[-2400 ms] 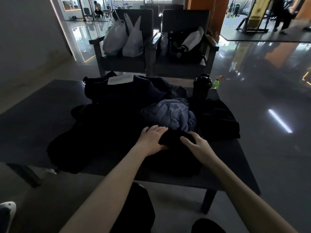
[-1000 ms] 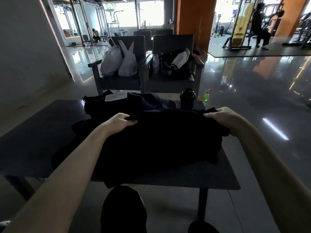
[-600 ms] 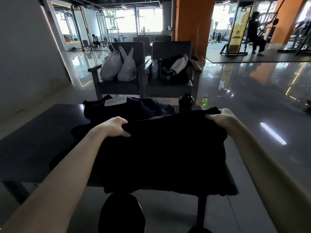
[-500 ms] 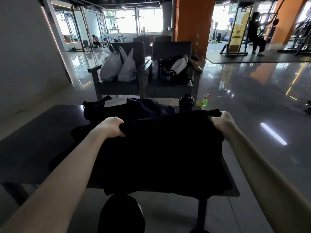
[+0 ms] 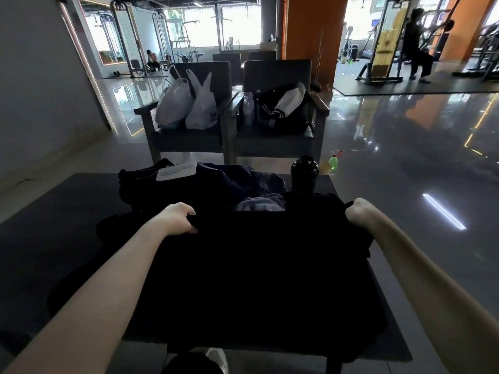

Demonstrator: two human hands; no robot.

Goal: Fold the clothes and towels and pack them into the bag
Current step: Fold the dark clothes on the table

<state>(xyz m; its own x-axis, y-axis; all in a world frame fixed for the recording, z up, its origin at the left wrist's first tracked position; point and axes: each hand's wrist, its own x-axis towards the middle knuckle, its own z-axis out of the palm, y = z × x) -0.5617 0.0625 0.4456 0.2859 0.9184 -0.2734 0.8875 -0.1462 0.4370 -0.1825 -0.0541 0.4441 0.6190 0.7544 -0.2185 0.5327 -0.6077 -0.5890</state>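
Note:
I hold a black garment (image 5: 259, 271) spread wide over the near part of the dark table (image 5: 54, 211). My left hand (image 5: 176, 218) grips its top left corner and my right hand (image 5: 359, 211) grips its top right corner. The cloth hangs down over the table's front edge. Behind it lies a crumpled grey-blue towel (image 5: 259, 203), mostly hidden. A dark bag (image 5: 167, 182) with a white paper tag (image 5: 176, 171) sits at the back of the table among more dark clothes (image 5: 243, 179).
A black shaker bottle (image 5: 304, 172) stands at the table's back right. Two armchairs (image 5: 189, 136) beyond hold white plastic bags (image 5: 186, 103) and a black jacket (image 5: 280, 112). A green bottle (image 5: 333, 161) stands on the shiny floor. A person uses gym equipment at far right (image 5: 415, 47).
I picked the black garment off the pile, lifted it and spread it between both hands. It has since come lower and nearer, showing the towel behind it.

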